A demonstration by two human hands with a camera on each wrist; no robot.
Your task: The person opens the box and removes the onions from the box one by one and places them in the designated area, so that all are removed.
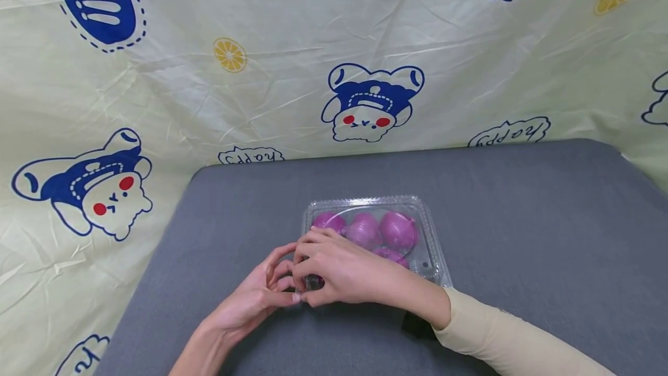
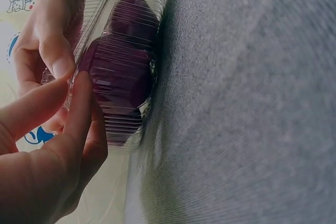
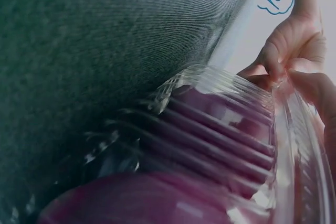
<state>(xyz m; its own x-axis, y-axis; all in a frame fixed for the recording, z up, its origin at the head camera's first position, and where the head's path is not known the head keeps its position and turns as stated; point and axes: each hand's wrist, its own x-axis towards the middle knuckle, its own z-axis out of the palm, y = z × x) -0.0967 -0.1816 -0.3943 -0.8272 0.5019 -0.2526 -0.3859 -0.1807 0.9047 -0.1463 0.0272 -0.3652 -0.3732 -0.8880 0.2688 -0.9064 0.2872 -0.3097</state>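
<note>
A clear ribbed plastic clamshell box (image 1: 433, 248) sits on the grey table with several purple-red onions (image 1: 398, 230) inside. At its near left corner my left hand (image 1: 250, 300) pinches the rim between thumb and forefinger, as the left wrist view shows. My right hand (image 1: 339, 271) reaches across the box top to that same corner. Its thumb (image 2: 62, 66) presses at the rim beside the left fingertips, with the other fingers curled over the lid edge. In the right wrist view, the ribbed side wall (image 3: 220, 129) and onions fill the foreground. The right forearm hides part of the box's near side.
Grey cloth covers the table (image 1: 522, 219) around the box. A pale sheet (image 1: 292, 4) printed with cartoon bears and orange slices hangs behind the table's far edge. A dark object (image 1: 417, 325) shows beneath the right wrist.
</note>
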